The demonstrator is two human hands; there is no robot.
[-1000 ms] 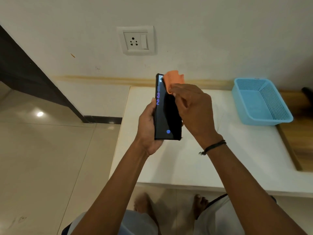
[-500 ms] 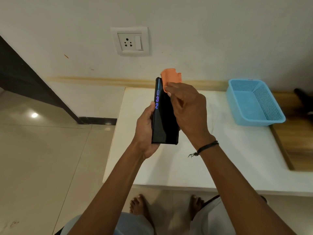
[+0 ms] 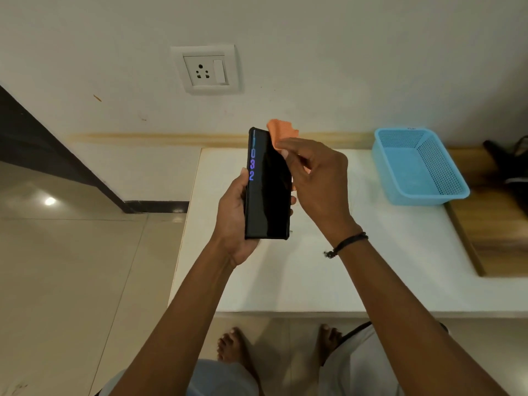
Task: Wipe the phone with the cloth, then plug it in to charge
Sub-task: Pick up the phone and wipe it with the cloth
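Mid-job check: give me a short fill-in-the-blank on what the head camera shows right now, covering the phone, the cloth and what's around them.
1. The left hand holds the phone in its grip, and the right hand pinches the ____ cloth.
2. The cloth sits at the ____ end of the phone.
3. The blue basket stands on the white table, to the ____ of the phone.
4. Nothing is plugged into the wall ____ above the table.

Missing words: orange; top; right; socket

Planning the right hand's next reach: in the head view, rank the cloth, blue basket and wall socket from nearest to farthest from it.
1. Cloth: pinched in the right hand, against the phone's top.
2. Blue basket: to its right, on the white table.
3. Wall socket: up on the wall, to the left.
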